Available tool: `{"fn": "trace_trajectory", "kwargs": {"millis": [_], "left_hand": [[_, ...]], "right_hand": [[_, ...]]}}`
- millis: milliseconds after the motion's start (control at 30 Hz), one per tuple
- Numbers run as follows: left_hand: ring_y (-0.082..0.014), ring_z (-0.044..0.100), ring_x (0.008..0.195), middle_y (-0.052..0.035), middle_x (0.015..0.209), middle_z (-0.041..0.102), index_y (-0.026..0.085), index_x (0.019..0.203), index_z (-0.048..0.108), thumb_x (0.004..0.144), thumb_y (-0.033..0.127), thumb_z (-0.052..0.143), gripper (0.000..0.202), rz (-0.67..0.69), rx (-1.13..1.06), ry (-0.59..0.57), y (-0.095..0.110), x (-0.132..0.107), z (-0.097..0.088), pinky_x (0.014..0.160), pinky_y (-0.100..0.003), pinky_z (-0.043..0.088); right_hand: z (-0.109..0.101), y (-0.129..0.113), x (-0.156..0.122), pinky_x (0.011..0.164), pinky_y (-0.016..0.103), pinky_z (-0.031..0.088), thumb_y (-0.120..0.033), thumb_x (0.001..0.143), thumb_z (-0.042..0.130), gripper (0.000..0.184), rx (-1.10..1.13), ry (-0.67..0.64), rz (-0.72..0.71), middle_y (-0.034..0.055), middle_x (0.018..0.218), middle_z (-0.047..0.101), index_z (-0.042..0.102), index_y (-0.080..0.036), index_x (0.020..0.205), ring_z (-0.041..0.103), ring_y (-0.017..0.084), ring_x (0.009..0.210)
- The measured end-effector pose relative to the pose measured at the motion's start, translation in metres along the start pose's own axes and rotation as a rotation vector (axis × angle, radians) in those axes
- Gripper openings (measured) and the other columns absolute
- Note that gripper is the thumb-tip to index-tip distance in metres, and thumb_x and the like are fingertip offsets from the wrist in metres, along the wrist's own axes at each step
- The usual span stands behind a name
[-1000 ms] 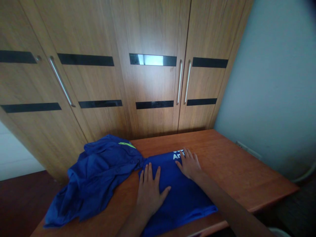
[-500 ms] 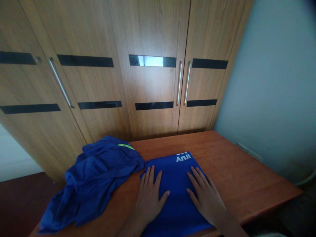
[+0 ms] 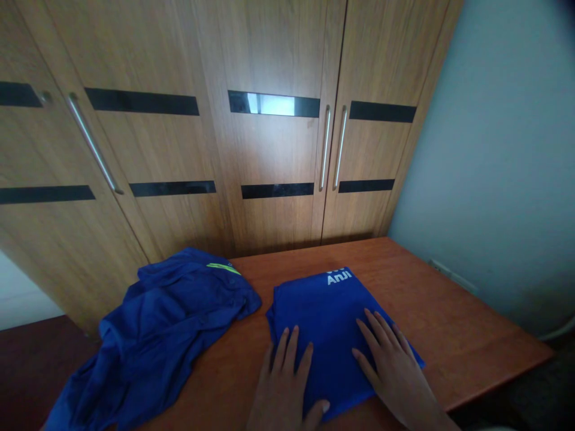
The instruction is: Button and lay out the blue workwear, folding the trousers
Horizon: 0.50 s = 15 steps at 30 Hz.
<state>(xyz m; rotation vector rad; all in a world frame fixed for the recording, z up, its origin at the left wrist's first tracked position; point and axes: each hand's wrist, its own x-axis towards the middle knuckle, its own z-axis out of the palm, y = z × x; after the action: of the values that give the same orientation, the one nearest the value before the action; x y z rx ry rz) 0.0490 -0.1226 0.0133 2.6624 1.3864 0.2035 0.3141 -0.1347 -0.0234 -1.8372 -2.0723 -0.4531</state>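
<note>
A folded blue shirt (image 3: 323, 305) with white lettering at its far edge lies flat on the reddish wooden table (image 3: 440, 323). My left hand (image 3: 287, 389) rests flat on the shirt's near left part, fingers stretched out and apart. Over the shirt's near right corner my right hand (image 3: 395, 371) lies flat too, fingers spread. Neither hand holds anything. To the left, a crumpled blue garment (image 3: 157, 329) with a yellow-green stripe spills over the table's left edge.
A wooden wardrobe (image 3: 269, 143) with metal handles and black strips stands right behind the table. A pale grey wall (image 3: 503, 155) runs along the right side. Dark floor (image 3: 27, 359) shows at the left.
Both hands have slid toward me along the folded shirt; the right hand left the lettering at the far edge and now lies at the near right corner. The camera shifted slightly.
</note>
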Motion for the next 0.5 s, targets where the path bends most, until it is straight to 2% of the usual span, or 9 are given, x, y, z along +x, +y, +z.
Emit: {"fn": "trace_trajectory", "kwargs": {"millis": [133,233,333,500], "left_hand": [[-0.0415,0.018,0.140,-0.0125,0.156,0.012,0.035,0.148,0.018,0.084,0.060,0.049,0.075,0.010,0.004,-0.045,-0.005,-0.013,0.011,0.106,-0.065,0.026],[-0.0403,0.015,0.141,-0.0115,0.157,0.010,0.033,0.148,0.017,0.086,0.059,0.045,0.072,0.011,-0.019,-0.042,-0.002,-0.005,0.005,0.108,-0.065,0.022],[-0.0363,0.010,0.143,-0.0079,0.158,0.008,0.032,0.149,0.019,0.089,0.057,0.039,0.068,0.011,-0.052,0.000,0.002,0.023,0.001,0.111,-0.062,0.017],[-0.0356,0.010,0.143,-0.0092,0.158,0.015,0.028,0.146,0.030,0.086,0.065,0.033,0.071,0.047,-0.083,0.059,0.006,0.099,0.012,0.111,-0.063,0.014]], "right_hand": [[0.007,-0.003,-0.028,0.108,0.053,0.027,-0.054,0.089,0.043,0.061,-0.044,0.103,-0.063,0.0081,0.150,0.035,0.040,-0.023,0.142,0.031,0.033,0.137],[0.010,0.007,-0.022,0.108,0.053,0.027,-0.053,0.089,0.043,0.062,-0.048,0.089,-0.071,0.0086,0.150,0.035,0.039,-0.022,0.142,0.030,0.032,0.138],[0.016,0.026,0.001,0.110,0.053,0.026,-0.053,0.091,0.041,0.060,-0.051,0.036,-0.057,0.0093,0.151,0.034,0.041,-0.020,0.141,0.028,0.030,0.139],[0.039,0.074,0.044,0.111,0.052,0.023,-0.053,0.092,0.036,0.060,-0.070,-0.052,0.043,0.0104,0.149,0.036,0.044,-0.017,0.139,0.029,0.030,0.138]]}}
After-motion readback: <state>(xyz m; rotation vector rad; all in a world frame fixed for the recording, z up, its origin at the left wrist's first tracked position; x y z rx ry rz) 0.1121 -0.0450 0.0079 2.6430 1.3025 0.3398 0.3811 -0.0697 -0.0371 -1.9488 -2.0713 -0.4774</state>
